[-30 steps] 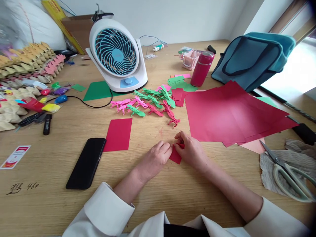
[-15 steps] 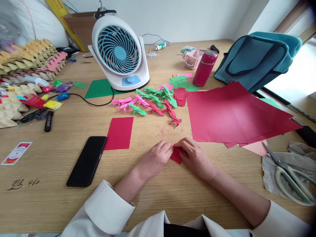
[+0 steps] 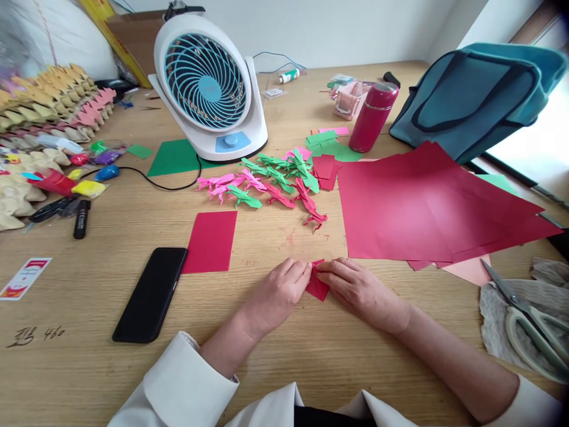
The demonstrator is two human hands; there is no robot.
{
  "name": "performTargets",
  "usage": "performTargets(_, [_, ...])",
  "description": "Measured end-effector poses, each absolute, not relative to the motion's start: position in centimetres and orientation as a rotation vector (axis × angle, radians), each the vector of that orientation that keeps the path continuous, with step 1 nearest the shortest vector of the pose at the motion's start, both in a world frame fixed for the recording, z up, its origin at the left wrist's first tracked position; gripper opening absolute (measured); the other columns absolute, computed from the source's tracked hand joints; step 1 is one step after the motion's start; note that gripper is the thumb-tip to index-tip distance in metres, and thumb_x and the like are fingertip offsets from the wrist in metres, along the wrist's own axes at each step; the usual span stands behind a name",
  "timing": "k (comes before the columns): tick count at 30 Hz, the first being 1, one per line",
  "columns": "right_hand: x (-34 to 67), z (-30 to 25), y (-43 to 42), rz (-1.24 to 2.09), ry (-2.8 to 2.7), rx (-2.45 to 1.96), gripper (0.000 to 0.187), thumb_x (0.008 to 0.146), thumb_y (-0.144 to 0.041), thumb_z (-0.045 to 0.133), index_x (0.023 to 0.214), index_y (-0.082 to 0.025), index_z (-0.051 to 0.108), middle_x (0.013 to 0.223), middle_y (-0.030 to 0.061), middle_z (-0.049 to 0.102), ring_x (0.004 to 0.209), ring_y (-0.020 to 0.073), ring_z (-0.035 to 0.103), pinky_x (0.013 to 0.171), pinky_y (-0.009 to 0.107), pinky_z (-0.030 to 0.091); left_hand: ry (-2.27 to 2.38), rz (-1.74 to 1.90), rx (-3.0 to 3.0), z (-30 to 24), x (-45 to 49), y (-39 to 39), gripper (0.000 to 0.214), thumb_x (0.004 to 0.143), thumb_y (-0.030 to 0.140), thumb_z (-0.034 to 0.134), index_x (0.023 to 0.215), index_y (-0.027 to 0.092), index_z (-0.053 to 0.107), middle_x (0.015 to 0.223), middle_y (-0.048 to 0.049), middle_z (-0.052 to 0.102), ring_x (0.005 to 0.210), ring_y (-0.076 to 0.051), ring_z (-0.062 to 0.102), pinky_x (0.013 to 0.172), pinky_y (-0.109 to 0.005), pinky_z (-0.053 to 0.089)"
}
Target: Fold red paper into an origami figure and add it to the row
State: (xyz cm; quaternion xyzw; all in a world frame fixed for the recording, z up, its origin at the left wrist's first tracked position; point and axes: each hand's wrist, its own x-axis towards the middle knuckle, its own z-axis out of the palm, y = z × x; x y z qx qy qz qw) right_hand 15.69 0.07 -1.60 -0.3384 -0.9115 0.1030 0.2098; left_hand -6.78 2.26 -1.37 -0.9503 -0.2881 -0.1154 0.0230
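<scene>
A small folded piece of red paper (image 3: 317, 289) lies on the wooden table between my two hands. My left hand (image 3: 284, 286) holds its left edge, fingers closed together at the crease. From the other side my right hand (image 3: 355, 287) presses its fingertips onto the upper part of the same paper. Parts of the folds are hidden under the fingers. Beyond the hands lie several folded paper figures in red (image 3: 310, 201), green (image 3: 244, 197) and pink (image 3: 220, 185). To the left a flat red sheet (image 3: 212, 240) lies beside a black phone (image 3: 151, 295).
A white fan (image 3: 208, 89) stands at the back. Large red sheets (image 3: 413, 207), a red flask (image 3: 374, 115) and a teal bag (image 3: 466, 101) are on the right. Scissors (image 3: 520, 311) rest on a grey cloth (image 3: 493, 323). A black marker (image 3: 81, 219) lies left.
My right hand's fingers have flattened and shifted over the paper's upper part; more of the paper's top edge shows. My left hand stays nearly in place. The whole view has shifted slightly.
</scene>
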Motion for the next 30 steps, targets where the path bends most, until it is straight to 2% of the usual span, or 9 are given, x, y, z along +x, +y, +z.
performTargets(14, [16.8,-0.8,0.2,0.231,-2.68,-0.868,0.031,0.102,-0.015,0.039,0.122,-0.006,0.061,0.126,0.0192,0.061,0.111,0.0258,0.06,0.094,0.042,0.055,-0.919,-0.439,-2.978,-1.1,-6.6,2.3,0.03,0.097,0.007,0.043,0.124,0.007,0.056,0.11,-0.0118,0.064,0.099,-0.02,0.058,0.091,-0.035,0.054])
performTargets(24, [17.1,-0.3,0.1,0.209,-2.726,-0.832,0.032,0.101,-0.012,0.038,0.125,-0.008,0.059,0.131,0.019,0.06,0.118,0.0266,0.059,0.096,0.044,0.056,-0.865,-0.47,-2.988,-1.2,-6.5,2.3,0.031,0.096,0.007,0.044,0.125,0.005,0.055,0.112,-0.012,0.064,0.101,-0.021,0.058,0.094,-0.036,0.053])
performTargets(30, [17.2,-0.2,0.1,0.231,-2.709,-0.828,0.034,0.1,-0.011,0.04,0.129,-0.006,0.057,0.131,0.0199,0.059,0.119,0.027,0.058,0.096,0.043,0.055,-0.863,-0.48,-2.998,-1.0,-6.6,2.3,0.031,0.097,0.007,0.041,0.125,0.009,0.055,0.115,-0.0115,0.065,0.102,-0.02,0.059,0.094,-0.036,0.052])
